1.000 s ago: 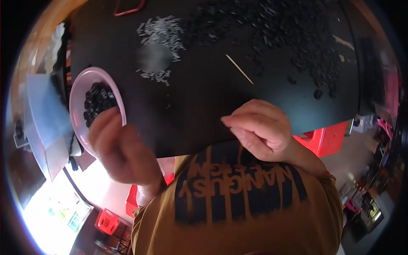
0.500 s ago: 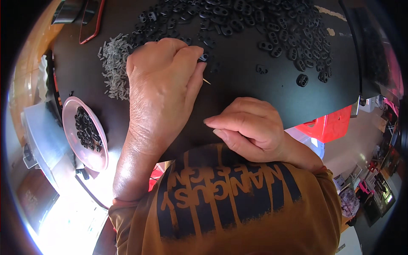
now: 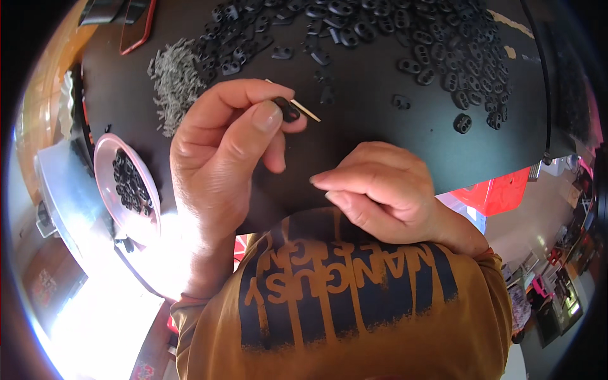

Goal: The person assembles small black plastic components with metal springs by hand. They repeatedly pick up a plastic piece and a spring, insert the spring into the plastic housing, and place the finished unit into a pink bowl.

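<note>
My left hand [image 3: 218, 142] is raised over the dark table, palm turned partly up. Between its thumb and fingers it pinches a small black plastic cord lock [image 3: 289, 110]. A thin pale wooden stick, like a toothpick [image 3: 307, 111], juts out beside that piece from the same fingers. My right hand [image 3: 383, 190] is by the table's near edge, fingers curled and thumb close to the index finger. Whatever its fingertips may hold is too small or hidden to name. Left of centre lies a heap of small grey springs [image 3: 174, 82].
Black two-holed cord lock parts [image 3: 437, 57] spread across the far table, with a few loose ones [image 3: 462, 123] nearer. A pink bowl [image 3: 103, 183] holding black pieces stands at the left. A red-edged phone [image 3: 136, 28] lies far left; a red plastic stool [image 3: 500, 193] is at the right.
My left hand has turned from back-up to palm-side view and drawn back from the parts, bringing the black cord lock and stick into sight. My right hand has barely moved.
</note>
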The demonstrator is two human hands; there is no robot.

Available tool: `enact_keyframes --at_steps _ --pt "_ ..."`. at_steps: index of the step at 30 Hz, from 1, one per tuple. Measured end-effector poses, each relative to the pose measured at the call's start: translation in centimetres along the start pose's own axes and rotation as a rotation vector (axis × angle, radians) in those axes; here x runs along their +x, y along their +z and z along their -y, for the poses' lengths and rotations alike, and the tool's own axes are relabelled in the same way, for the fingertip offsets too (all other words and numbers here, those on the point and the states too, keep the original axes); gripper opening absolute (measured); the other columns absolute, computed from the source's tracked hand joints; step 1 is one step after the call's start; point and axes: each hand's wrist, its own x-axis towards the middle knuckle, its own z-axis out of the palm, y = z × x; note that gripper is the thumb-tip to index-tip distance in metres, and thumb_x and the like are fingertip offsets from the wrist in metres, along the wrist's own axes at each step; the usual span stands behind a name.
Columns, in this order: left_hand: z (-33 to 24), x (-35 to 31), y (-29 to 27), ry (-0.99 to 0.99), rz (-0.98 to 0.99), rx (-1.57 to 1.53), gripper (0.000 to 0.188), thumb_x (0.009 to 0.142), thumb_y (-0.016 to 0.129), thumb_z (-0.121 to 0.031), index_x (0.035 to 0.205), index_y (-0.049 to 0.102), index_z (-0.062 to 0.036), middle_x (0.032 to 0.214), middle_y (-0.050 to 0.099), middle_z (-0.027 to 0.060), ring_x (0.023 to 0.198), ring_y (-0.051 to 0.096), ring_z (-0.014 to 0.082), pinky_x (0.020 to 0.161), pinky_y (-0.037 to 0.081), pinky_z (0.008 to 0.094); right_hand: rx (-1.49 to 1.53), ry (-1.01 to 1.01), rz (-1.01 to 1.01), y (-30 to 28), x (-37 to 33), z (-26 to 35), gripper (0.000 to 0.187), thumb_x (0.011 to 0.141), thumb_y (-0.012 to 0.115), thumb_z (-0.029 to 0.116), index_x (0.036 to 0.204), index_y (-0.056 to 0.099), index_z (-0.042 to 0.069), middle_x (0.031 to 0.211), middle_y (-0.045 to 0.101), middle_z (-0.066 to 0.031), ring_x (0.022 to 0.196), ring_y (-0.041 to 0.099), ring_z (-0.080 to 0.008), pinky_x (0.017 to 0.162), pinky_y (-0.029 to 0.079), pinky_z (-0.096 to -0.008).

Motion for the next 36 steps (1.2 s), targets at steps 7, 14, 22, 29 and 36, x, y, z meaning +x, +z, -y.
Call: enact_keyframes --at_steps 7,14,22,29,36 --pt "0.3 -2.8 -1.2 -0.135 0.015 -0.322 0.021 0.081 0.054 -0.008 0.100 0.054 -0.0007 0.078 0.059 0.0118 0.051 0.044 0.0089 0.049 0.035 0.0187 0.051 0.232 -0.080 0.3 1.5 1.9 0.016 0.080 0.054 -0.003 0.095 0.058 -0.004 0.078 0.056 -0.0088 0.065 0.053 -0.0104 0.056 0.042 -0.0200" --pt "1.0 -3.8 -2.3 -0.118 -0.018 -0.340 0.020 0.079 0.054 -0.004 0.098 0.052 -0.0017 0.079 0.058 0.0086 0.052 0.047 0.0092 0.047 0.038 0.0185 0.083 0.177 0.020 2.2 3.7 3.0 0.017 0.082 0.055 0.000 0.099 0.057 -0.004 0.085 0.056 -0.0094 0.070 0.051 -0.0083 0.061 0.042 -0.0191" --pt "1.8 -5.0 -3.9 0.148 0.035 -0.110 0.015 0.081 0.051 0.003 0.095 0.050 -0.0032 0.089 0.056 0.0072 0.067 0.050 0.0072 0.058 0.042 0.0190 -0.020 0.132 0.128 3.4 4.4 2.7 0.014 0.078 0.058 -0.002 0.092 0.057 -0.002 0.080 0.057 -0.0077 0.062 0.046 -0.0065 0.050 0.034 -0.0186" --pt "2.3 -5.9 -4.8 -0.137 0.062 -0.590 0.016 0.084 0.056 -0.013 0.094 0.051 -0.0014 0.085 0.057 0.0081 0.063 0.052 0.0096 0.054 0.043 0.0203 -0.206 -0.170 0.239 3.5 5.3 1.9 0.020 0.071 0.060 -0.006 0.090 0.057 -0.002 0.074 0.057 -0.0079 0.055 0.048 -0.0117 0.046 0.036 -0.0214" --pt "3.0 -5.8 -6.0 -0.261 0.059 -0.790 0.017 0.080 0.055 -0.003 0.097 0.054 0.0008 0.080 0.057 0.0061 0.058 0.049 0.0081 0.053 0.041 0.0188 -0.281 -0.365 0.282 4.8 6.2 1.2 0.022 0.066 0.062 -0.007 0.087 0.060 -0.002 0.071 0.057 -0.0076 0.056 0.052 -0.0160 0.048 0.040 -0.0247"
